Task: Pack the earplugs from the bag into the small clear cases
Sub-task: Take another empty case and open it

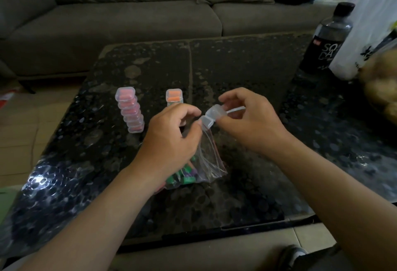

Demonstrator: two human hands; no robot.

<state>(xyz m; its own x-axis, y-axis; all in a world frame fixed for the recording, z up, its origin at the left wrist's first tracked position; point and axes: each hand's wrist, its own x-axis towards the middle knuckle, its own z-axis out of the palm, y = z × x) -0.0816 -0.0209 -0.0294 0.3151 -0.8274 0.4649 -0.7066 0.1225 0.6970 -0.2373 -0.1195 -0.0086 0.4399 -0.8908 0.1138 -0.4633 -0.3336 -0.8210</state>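
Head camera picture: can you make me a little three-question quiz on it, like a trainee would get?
1. True or false: the clear plastic zip bag on the dark speckled table is empty.
2. The taller stack of small clear cases is filled with which colour: A green, B pink, C blue?
3. What do the left hand and right hand hold between them?
Key: 1 false, it holds green and purple foam earplugs. 2 B. 3 one small clear plastic case.

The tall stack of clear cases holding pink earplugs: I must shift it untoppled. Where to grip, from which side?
Probably clasp the tall stack of clear cases at its base, from its unobstructed left side; the cases sit staggered, so higher grips would leave lower ones behind.
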